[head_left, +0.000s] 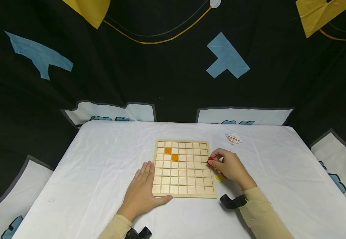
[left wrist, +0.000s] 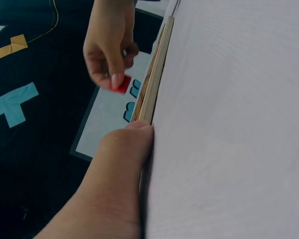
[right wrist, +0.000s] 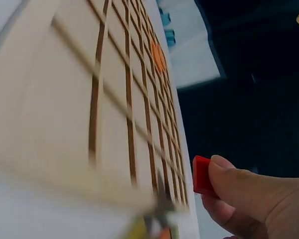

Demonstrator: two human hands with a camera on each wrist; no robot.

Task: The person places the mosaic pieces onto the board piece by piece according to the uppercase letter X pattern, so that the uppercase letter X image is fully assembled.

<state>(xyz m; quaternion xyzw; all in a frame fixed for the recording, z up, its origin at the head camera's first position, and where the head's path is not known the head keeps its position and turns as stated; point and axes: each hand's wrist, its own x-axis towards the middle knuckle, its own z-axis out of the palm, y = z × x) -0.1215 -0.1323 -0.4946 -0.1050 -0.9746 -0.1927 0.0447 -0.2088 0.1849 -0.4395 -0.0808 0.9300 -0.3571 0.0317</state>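
Observation:
A wooden grid board (head_left: 183, 168) lies on the white table; two orange tiles (head_left: 171, 153) sit in its upper left cells. My right hand (head_left: 230, 166) pinches a small red tile (head_left: 210, 161) just off the board's right edge; the red tile (left wrist: 122, 84) and the red tile (right wrist: 201, 175) also show in both wrist views. More tiles, one yellow (head_left: 220, 177), lie under that hand. My left hand (head_left: 142, 190) rests flat on the table, fingers straight, thumb against the board's near left corner (left wrist: 148, 107).
A small patterned card (head_left: 233, 138) lies on the white tablecloth (head_left: 101, 159) beyond the board's far right corner. Black cloth with blue and yellow shapes hangs behind the table. A wrist camera (head_left: 232, 201) sits on each forearm.

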